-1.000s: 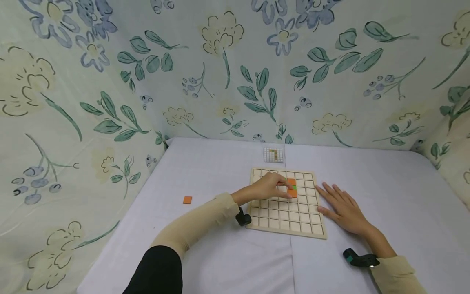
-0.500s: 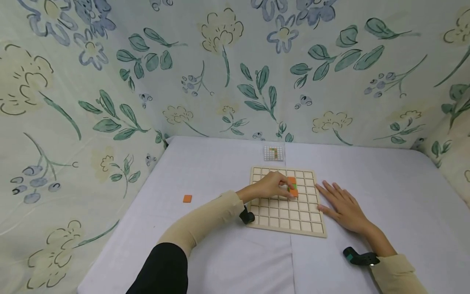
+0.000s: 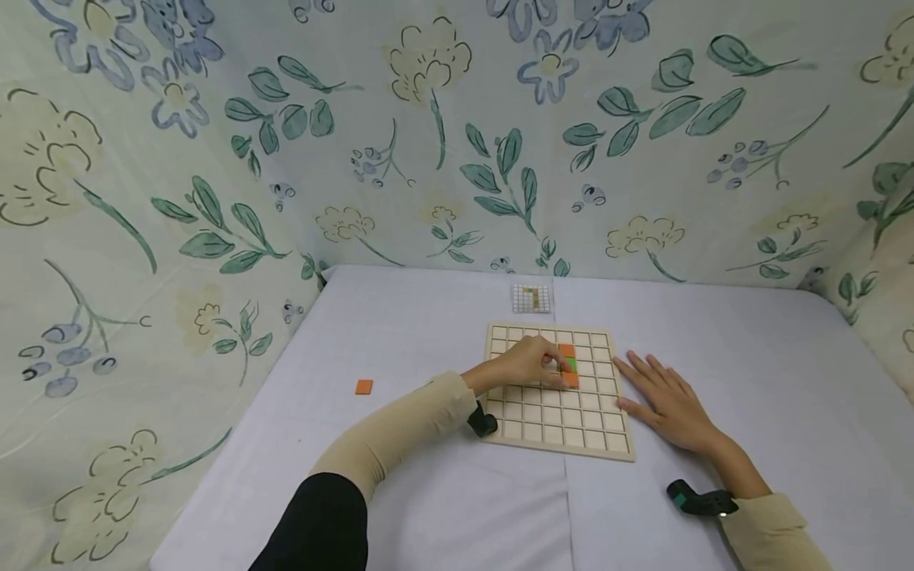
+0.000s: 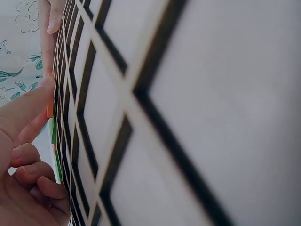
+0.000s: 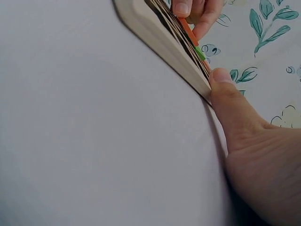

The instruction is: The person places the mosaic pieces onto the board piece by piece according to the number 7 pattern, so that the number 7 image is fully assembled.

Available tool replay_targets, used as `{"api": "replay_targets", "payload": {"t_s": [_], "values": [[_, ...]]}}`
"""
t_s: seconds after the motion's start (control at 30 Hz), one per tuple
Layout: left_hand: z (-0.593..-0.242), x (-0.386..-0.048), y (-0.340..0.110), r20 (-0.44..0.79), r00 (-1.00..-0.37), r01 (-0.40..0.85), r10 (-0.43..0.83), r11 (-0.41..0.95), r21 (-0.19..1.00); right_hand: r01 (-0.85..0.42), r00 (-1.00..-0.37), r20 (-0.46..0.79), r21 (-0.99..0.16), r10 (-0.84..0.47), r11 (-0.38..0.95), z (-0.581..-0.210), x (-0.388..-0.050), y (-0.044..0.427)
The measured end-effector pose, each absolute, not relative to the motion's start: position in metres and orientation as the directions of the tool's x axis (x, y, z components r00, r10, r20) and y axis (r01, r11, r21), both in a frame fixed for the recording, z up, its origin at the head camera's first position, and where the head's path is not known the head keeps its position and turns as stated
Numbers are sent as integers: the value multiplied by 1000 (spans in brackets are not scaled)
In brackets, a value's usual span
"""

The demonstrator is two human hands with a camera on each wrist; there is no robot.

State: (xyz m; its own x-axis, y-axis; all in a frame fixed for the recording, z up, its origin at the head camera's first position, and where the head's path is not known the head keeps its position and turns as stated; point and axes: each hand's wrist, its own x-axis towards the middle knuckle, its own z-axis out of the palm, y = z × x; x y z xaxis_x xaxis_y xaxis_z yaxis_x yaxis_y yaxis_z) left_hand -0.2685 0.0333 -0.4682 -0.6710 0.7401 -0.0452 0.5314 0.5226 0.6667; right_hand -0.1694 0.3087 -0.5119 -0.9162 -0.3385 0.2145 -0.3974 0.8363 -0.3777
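The wooden grid board point(image 3: 557, 444) lies on the table with a column of colored square tiles on it. An orange tile point(image 3: 566, 350) is at the top of that column, a green tile point(image 3: 570, 365) below it, and another orange tile point(image 3: 571, 381) under that. My left hand point(image 3: 531, 361) reaches over the board and pinches the lower orange tile with thumb and finger, also visible in the left wrist view. More green shows past the fingers there. My right hand point(image 3: 664, 404) rests flat on the table, its thumb point(image 5: 222, 77) and fingertips touching the board's right edge.
One loose orange tile point(image 3: 364, 387) lies on the white cloth left of the board. Behind the board is a small card point(image 3: 531, 299) printed with a colored grid pattern. Floral fabric point(image 3: 443, 198) hangs behind the table.
My left hand has shifted slightly right, then the lower orange tile has moved slightly toward me, showing more of the green tile. The right hand has stayed in place.
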Motion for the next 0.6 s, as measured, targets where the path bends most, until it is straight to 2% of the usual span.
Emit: {"api": "replay_targets", "payload": {"t_s": [0.6], "values": [[-469, -266, 34, -45, -681, 525, 731, 529, 667, -395, -917, 211, -375, -338, 838, -512, -170, 309]]}}
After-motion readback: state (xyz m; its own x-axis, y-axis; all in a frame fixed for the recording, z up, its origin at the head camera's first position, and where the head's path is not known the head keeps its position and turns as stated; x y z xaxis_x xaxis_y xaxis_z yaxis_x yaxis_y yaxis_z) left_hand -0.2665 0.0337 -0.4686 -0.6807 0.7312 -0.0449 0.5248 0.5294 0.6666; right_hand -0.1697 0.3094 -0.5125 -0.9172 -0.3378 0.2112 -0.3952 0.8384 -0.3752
